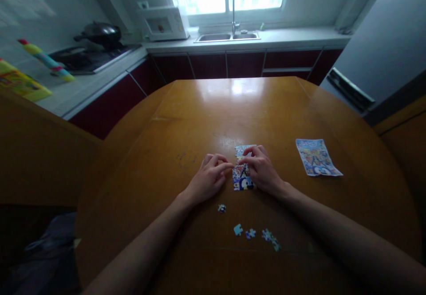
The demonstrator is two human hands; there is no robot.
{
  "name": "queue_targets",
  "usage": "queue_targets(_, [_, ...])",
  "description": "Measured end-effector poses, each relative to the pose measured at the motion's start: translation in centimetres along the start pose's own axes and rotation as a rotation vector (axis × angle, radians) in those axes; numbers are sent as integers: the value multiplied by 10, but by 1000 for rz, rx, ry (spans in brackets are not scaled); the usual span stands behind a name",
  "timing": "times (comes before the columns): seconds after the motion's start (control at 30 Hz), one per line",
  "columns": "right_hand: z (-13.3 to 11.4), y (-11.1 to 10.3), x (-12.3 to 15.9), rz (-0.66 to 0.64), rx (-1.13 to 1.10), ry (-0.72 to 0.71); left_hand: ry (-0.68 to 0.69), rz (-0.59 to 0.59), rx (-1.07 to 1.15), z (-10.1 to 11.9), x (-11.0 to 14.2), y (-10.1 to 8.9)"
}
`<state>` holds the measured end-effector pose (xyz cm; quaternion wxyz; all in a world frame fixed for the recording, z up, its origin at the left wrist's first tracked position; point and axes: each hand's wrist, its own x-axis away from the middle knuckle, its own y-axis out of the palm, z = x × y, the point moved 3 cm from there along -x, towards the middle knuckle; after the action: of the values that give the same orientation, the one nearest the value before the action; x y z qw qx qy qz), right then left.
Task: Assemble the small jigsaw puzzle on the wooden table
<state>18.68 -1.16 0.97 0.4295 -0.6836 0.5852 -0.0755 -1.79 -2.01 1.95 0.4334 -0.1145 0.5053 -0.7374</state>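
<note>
A small colourful jigsaw puzzle [242,175] lies partly assembled in the middle of a round wooden table [186,122]. My left hand [208,177] rests at its left edge, fingers curled, fingertips pressing on the puzzle's side. My right hand [262,168] lies on its right side, fingers bent over the upper pieces. Whether either hand pinches a loose piece is hidden. Several loose pieces [254,234] lie nearer to me, and one single piece [222,208] sits just below my left hand.
A printed picture sheet [317,157] lies on the table at the right. Behind the table runs a kitchen counter with a sink [228,37], a microwave [163,23] and a stove with a wok [100,33]. A grey fridge [376,51] stands at right.
</note>
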Motion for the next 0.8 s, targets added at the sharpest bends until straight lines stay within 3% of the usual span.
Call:
queue_targets(0.23, [-4,4,1,-103,69,-62,17,-2,-2,0,0,1])
queue_targets(0.8, [-3,5,-2,-137,100,-38,19,12,-4,-1,-1,1])
